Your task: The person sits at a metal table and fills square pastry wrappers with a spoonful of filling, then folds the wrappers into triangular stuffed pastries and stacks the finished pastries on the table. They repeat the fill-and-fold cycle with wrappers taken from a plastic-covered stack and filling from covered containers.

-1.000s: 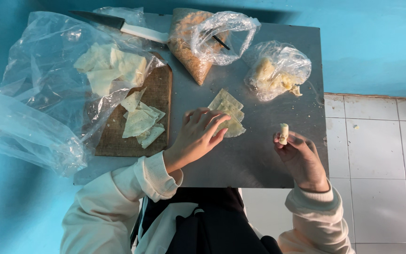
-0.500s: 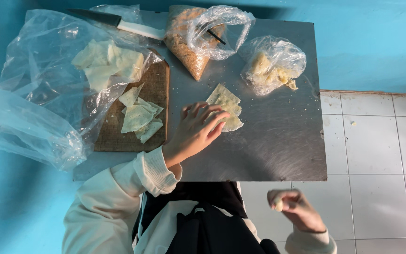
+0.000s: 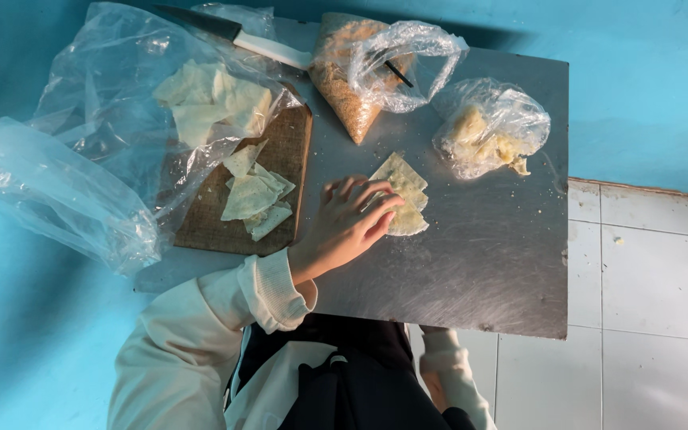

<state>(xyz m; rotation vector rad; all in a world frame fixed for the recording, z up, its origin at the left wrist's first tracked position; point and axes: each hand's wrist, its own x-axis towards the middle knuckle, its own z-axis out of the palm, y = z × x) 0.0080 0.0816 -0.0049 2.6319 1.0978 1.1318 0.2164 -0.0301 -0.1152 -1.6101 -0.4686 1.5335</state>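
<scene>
Resting under the left hand (image 3: 344, 227): thin, pale, triangular dough wrappers (image 3: 402, 191).

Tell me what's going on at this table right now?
A person's left hand rests flat on a small stack of thin pale wrappers on the metal table. The right hand is out of sight below the table edge. More wrappers lie on a wooden board, beside clear bags: one of crumbs, one of pale filling. A knife lies at the far edge.
</scene>
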